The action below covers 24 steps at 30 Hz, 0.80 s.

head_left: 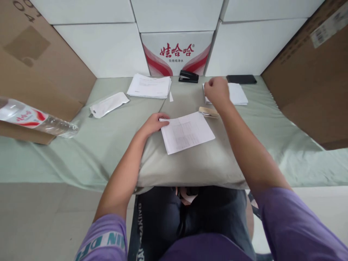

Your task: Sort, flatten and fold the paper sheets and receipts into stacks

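Left hand lies palm down on the grey cushion, forearm stretched forward from the purple sleeve, fingers spread flat and pressing the left edge of the printed sheet, which rests tilted at the cushion's middle. Right hand is extended further forward, arm nearly straight, fingers curled into a loose fist over the near corner of the small paper stack; whether it grips a sheet cannot be told, since the fingertips are hidden behind the knuckles. A wooden clip lies just beside the right wrist, near the top right corner of the printed sheet. Further back: a black stapler against the printed carton, a larger paper stack to its left, a dark phone beyond the small stack. A white pouch lies on the green cloth at left; a water bottle lies on its side at far left, well apart from both hands. Brown cardboard panels flank the surface
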Each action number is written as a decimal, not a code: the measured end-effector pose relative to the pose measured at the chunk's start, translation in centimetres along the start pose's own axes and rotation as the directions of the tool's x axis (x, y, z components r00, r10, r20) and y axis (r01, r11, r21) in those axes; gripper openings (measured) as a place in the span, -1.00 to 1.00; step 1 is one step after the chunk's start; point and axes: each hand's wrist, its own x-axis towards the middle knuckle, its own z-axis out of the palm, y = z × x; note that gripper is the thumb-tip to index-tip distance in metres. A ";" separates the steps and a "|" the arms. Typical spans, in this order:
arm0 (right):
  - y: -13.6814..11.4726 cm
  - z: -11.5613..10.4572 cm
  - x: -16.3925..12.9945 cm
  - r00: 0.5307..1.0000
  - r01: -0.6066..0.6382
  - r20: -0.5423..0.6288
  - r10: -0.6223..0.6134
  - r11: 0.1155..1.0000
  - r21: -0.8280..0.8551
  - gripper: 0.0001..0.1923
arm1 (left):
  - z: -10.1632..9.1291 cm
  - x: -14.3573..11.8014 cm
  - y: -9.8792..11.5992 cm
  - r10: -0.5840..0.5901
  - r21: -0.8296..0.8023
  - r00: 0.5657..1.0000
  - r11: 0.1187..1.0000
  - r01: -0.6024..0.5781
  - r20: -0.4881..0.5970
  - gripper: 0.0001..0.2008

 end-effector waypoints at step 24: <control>0.9 7.2 0.4 0.988 -0.022 0.147 0.052 0.980 -0.196 -0.65 | 1.6 -0.8 1.4 0.128 0.135 0.984 0.980 -0.145 0.126 -0.75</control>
